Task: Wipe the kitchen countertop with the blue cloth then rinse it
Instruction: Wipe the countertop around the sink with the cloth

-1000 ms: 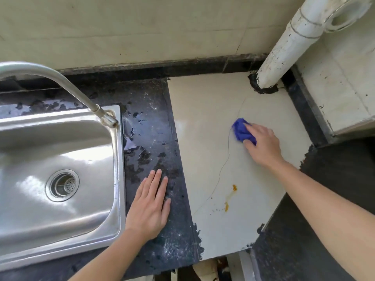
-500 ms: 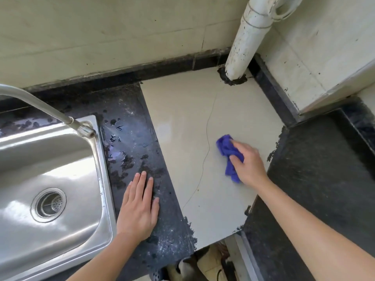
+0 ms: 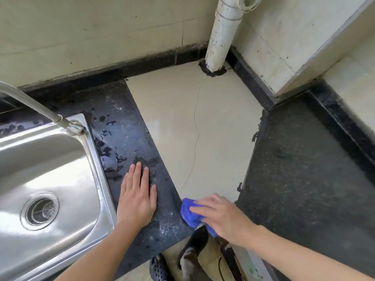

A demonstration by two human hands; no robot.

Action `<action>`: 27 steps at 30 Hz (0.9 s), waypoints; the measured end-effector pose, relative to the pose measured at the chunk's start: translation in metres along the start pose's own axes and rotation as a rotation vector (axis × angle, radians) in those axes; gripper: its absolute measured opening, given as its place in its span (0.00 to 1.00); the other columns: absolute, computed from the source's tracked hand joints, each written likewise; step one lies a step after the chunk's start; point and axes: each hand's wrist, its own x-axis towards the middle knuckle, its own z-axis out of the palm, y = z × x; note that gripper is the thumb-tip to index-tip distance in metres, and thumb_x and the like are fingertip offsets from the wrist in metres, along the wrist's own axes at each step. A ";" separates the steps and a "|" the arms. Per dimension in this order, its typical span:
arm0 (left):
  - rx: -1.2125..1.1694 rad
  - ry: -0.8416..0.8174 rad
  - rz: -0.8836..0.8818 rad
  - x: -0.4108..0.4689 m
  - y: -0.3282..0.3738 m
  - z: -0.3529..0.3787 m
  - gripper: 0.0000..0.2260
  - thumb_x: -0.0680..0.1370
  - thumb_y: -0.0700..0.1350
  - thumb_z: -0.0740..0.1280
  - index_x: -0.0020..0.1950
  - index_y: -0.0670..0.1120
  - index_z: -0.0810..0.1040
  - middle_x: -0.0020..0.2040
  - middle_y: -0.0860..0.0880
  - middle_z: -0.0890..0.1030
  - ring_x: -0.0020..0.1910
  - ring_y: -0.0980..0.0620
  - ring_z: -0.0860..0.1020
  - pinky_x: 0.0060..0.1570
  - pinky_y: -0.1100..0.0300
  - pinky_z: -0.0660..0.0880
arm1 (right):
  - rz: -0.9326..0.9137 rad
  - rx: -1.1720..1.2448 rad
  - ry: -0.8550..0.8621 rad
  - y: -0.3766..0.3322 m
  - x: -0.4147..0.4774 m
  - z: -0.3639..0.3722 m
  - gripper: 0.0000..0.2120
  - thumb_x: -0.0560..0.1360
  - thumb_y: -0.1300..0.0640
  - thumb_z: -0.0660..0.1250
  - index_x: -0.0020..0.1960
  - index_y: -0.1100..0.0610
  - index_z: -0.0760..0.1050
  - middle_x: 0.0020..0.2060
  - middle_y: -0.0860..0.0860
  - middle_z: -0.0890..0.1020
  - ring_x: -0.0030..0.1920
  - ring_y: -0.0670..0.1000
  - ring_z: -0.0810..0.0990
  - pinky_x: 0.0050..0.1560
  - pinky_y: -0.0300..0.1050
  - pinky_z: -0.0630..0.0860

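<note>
Blue cloth (image 3: 189,217) x1, bunched, now at front edge of cream tile countertop (image 3: 213,128), was mid-tile, right hand (image 3: 225,218) fingers extended pressing it, left hand (image 3: 137,197) still flat on black stone, 2 hands total

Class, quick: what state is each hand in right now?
Left hand: open, flat on the dark counter.
Right hand: open, fingers pressing the cloth.

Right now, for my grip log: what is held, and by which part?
Right hand presses the blue cloth, fingers across its top; any thumb grip is hidden. Left hand lies flat on the countertop, holding nothing.
</note>
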 end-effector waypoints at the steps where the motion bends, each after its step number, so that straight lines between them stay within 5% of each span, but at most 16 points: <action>1: 0.002 0.007 0.007 0.000 0.000 0.000 0.27 0.80 0.52 0.50 0.73 0.37 0.67 0.75 0.38 0.64 0.75 0.40 0.59 0.74 0.48 0.52 | 0.123 0.041 0.061 0.013 0.002 -0.015 0.18 0.77 0.52 0.61 0.66 0.50 0.73 0.60 0.46 0.78 0.57 0.49 0.73 0.56 0.52 0.75; 4: 0.010 0.029 0.020 0.000 -0.002 0.003 0.27 0.80 0.52 0.50 0.73 0.37 0.66 0.75 0.37 0.64 0.75 0.39 0.59 0.74 0.47 0.53 | 0.584 -0.054 0.294 0.064 0.008 -0.044 0.23 0.79 0.47 0.57 0.73 0.53 0.65 0.68 0.50 0.72 0.66 0.52 0.66 0.65 0.57 0.68; 7: 0.006 0.047 0.031 -0.001 -0.003 0.004 0.27 0.80 0.52 0.50 0.73 0.37 0.66 0.75 0.37 0.63 0.76 0.39 0.59 0.74 0.48 0.52 | 0.892 -0.281 0.372 0.059 0.022 -0.014 0.30 0.78 0.40 0.49 0.75 0.55 0.60 0.73 0.54 0.65 0.68 0.58 0.63 0.63 0.59 0.65; 13: 0.001 0.010 0.032 -0.001 -0.003 0.001 0.27 0.81 0.53 0.49 0.75 0.38 0.63 0.76 0.37 0.61 0.76 0.39 0.57 0.75 0.46 0.53 | 0.733 -0.371 0.315 -0.045 0.013 0.063 0.24 0.80 0.46 0.54 0.74 0.52 0.61 0.73 0.50 0.67 0.66 0.55 0.67 0.60 0.55 0.69; 17: 0.000 -0.074 0.121 -0.013 -0.020 -0.014 0.29 0.79 0.55 0.49 0.70 0.37 0.70 0.73 0.35 0.67 0.73 0.36 0.64 0.71 0.43 0.62 | 0.469 -0.180 0.187 -0.106 -0.013 0.090 0.21 0.77 0.53 0.57 0.70 0.51 0.69 0.68 0.48 0.73 0.58 0.55 0.72 0.54 0.52 0.76; 20: 0.011 -0.049 0.154 -0.052 -0.045 -0.025 0.26 0.80 0.54 0.52 0.65 0.37 0.75 0.69 0.35 0.72 0.69 0.36 0.69 0.69 0.44 0.65 | 0.315 0.154 0.129 -0.107 -0.016 0.063 0.20 0.75 0.58 0.62 0.66 0.50 0.74 0.63 0.44 0.77 0.58 0.49 0.71 0.60 0.49 0.73; 25: 0.081 -0.072 0.191 -0.121 -0.088 -0.017 0.27 0.82 0.56 0.51 0.73 0.39 0.68 0.74 0.38 0.65 0.74 0.39 0.63 0.71 0.48 0.58 | 0.759 -0.038 0.487 -0.044 0.021 0.030 0.19 0.77 0.60 0.62 0.67 0.59 0.73 0.61 0.57 0.78 0.58 0.60 0.71 0.60 0.53 0.69; 27: 0.081 -0.078 0.213 -0.129 -0.096 -0.010 0.27 0.82 0.55 0.51 0.74 0.39 0.66 0.75 0.39 0.64 0.74 0.40 0.62 0.71 0.47 0.58 | 0.786 -0.154 0.506 -0.056 0.034 0.055 0.19 0.74 0.63 0.65 0.66 0.60 0.74 0.61 0.58 0.78 0.56 0.62 0.72 0.56 0.56 0.72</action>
